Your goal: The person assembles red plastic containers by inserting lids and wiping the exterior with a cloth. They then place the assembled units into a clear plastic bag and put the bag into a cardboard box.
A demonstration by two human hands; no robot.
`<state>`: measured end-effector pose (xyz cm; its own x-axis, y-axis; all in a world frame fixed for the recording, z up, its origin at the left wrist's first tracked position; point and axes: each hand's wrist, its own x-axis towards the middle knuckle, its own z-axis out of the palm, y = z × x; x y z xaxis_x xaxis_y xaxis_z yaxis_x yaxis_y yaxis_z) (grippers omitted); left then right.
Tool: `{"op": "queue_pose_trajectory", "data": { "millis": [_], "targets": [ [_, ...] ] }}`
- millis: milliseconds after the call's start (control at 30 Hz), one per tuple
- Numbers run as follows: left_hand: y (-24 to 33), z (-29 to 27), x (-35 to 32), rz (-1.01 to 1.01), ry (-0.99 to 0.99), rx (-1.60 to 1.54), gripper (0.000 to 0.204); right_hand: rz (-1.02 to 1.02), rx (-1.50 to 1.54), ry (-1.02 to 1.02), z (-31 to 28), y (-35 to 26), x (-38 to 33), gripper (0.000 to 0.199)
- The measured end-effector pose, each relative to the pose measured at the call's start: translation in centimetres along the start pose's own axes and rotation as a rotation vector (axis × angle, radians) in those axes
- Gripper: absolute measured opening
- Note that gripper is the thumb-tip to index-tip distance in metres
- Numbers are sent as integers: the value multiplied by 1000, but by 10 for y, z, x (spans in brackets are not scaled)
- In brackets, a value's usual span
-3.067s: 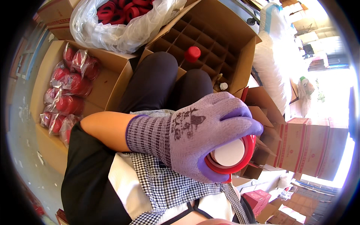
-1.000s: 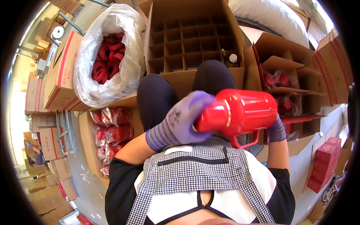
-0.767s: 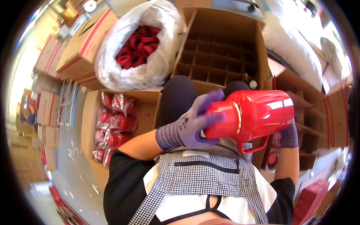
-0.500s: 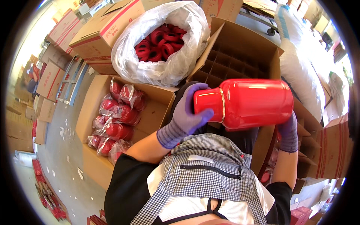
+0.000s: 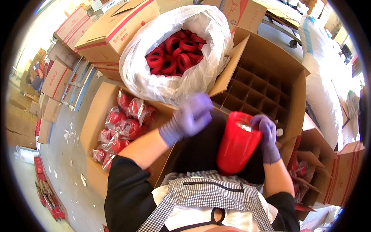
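Note:
My gloved right hand [image 5: 266, 135] grips the rim of a shiny red flask [image 5: 237, 149] with its fingers over the edge. The flask leans over my lap, its open end up, and something silvery shows inside. My gloved left hand [image 5: 192, 115] is in the air to the left of the flask, apart from it. Motion smears its fingers. Beyond the left hand, a white plastic bag [image 5: 133, 73] holds many red rings [image 5: 169, 65]. A cardboard box [image 5: 96, 116] on the left contains red parts wrapped in clear film [image 5: 129, 127].
A divided carton [image 5: 297, 100] stands open at the far right of my lap. Large white sacks [image 5: 320, 85] rise beyond it. Closed cartons [image 5: 116, 34] are stacked behind the bag. Another carton with dividers [image 5: 315, 154] is by my right arm. Paper scraps lie on the grey floor [image 5: 69, 166].
The flask has gone from lying level between both hands to leaning over my lap, open end up. My left hand has let go and moved left; the right now holds the rim.

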<state>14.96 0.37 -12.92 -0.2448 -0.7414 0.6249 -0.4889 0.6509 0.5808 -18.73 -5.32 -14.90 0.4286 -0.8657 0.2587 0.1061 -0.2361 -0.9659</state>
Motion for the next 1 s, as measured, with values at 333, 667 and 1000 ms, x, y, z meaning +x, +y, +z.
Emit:
{"op": "queue_pose_trajectory", "data": {
  "millis": [333,667,1000],
  "targets": [
    [-459,-51,21,-1484,164,412,88,-144,52,-102,16,-19,15,23],
    [-282,3,65,-906,741,-691,49,11,-84,-14,-42,-52,26,36],
    [32,28,87,-542,108,-885,60,-743,-996,-159,14,-101,126,73]
  ]
}}
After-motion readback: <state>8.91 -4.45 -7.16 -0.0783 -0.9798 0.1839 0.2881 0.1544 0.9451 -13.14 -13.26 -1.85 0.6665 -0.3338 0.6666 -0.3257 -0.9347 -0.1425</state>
